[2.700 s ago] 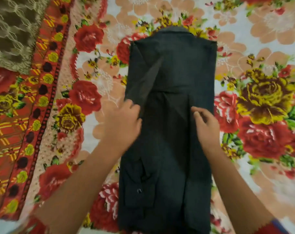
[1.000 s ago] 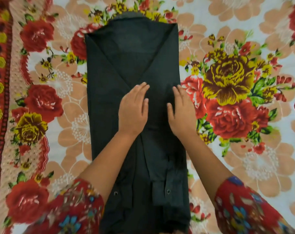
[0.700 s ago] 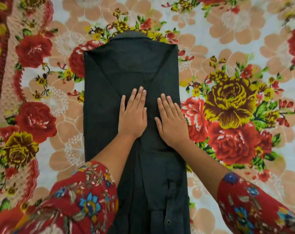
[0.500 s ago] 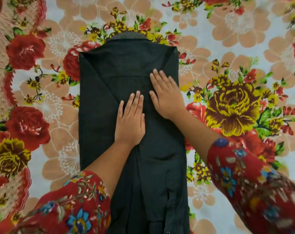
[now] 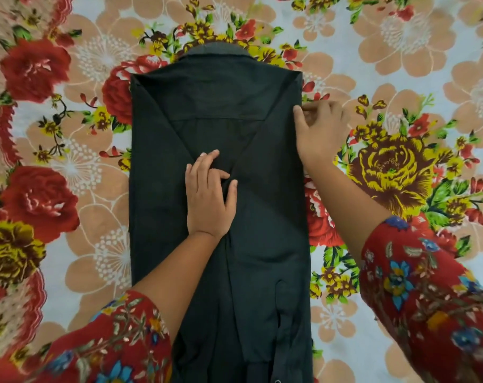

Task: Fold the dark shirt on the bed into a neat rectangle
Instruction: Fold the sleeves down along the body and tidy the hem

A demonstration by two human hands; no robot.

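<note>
Shirt-wise: the dark shirt [image 5: 262,244] lay lengthwise on the flowery bed [image 5: 400,64]. The left hand [image 5: 208,200] sat mid-shirt, fingers curled and pinching cloth. The right hand [image 5: 320,131] had fingers pinching its right edge.

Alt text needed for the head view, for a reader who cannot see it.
A dark shirt, its sides folded inward into a long strip, lies on a floral bedsheet. The left hand rests on its middle, fingers bent; the right hand pinches its right edge.
</note>
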